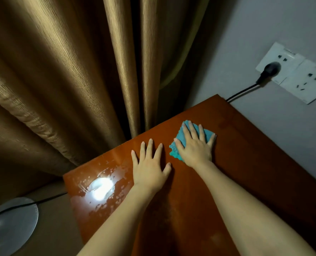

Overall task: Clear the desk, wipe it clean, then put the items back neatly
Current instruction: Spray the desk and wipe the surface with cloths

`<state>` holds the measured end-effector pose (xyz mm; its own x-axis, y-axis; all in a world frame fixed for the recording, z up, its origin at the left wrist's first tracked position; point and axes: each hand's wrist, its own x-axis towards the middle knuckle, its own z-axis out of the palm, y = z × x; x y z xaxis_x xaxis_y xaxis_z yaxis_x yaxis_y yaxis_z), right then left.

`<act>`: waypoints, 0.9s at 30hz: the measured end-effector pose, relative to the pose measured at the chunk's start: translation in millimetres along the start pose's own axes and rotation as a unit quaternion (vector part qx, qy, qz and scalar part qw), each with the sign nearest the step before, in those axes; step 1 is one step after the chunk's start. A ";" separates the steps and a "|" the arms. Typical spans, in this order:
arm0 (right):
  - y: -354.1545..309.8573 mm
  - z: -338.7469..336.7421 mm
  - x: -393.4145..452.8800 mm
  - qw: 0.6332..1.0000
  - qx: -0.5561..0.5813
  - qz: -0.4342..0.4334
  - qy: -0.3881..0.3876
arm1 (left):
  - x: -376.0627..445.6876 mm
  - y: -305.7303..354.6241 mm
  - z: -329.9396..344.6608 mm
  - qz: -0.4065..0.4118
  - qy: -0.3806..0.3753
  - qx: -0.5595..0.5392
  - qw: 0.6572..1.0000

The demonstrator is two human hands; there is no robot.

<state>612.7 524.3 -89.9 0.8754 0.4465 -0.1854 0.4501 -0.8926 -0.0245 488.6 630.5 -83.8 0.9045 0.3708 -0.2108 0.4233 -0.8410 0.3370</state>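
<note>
Right hand (195, 146) fingers spread on blue cloth (174, 151), left hand (150, 166) splayed (flat) on desk (245, 154)

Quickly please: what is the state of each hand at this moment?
Left hand: open, flat on the desk, holding nothing.
Right hand: open, fingers straight, pressing the blue cloth onto the desk.

The table (236, 163) was reddish-brown wood with a glossy top; wet smears caught a bright glare near its left front corner. A blue-green cloth (188, 139), crumpled, lay flat on the top toward the far edge, partly covered.
</note>
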 end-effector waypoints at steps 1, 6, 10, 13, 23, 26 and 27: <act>4.8 0.7 -9.0 1.000 0.001 0.005 -0.001 | -4.7 4.0 2.3 0.003 -0.002 -0.001 1.000; 39.7 8.9 -54.7 0.999 0.007 0.034 -0.006 | -31.1 34.3 20.7 0.025 -0.015 0.002 1.000; 73.6 16.7 -97.6 0.998 0.009 0.058 -0.006 | -59.4 63.3 38.2 0.055 -0.023 0.013 0.998; 102.3 22.3 -131.0 0.997 0.011 0.080 -0.002 | -85.4 88.6 52.4 0.078 -0.035 0.023 0.996; 212.6 50.9 -288.1 0.985 0.052 0.161 0.015 | -196.6 186.2 110.5 0.152 -0.073 0.061 0.984; 250.3 62.3 -346.4 0.981 0.055 0.185 0.017 | -242.9 224.7 133.6 0.188 -0.086 0.062 0.976; 263.6 66.2 -365.5 0.979 0.055 0.195 0.019 | -258.1 237.3 141.6 0.200 -0.089 0.064 0.974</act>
<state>399.8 121.8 -93.7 0.9838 0.0698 -0.1654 0.0597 -0.9961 -0.0651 348.2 279.5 -79.4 0.9676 -0.0613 -0.2450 0.0182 -0.9506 0.3098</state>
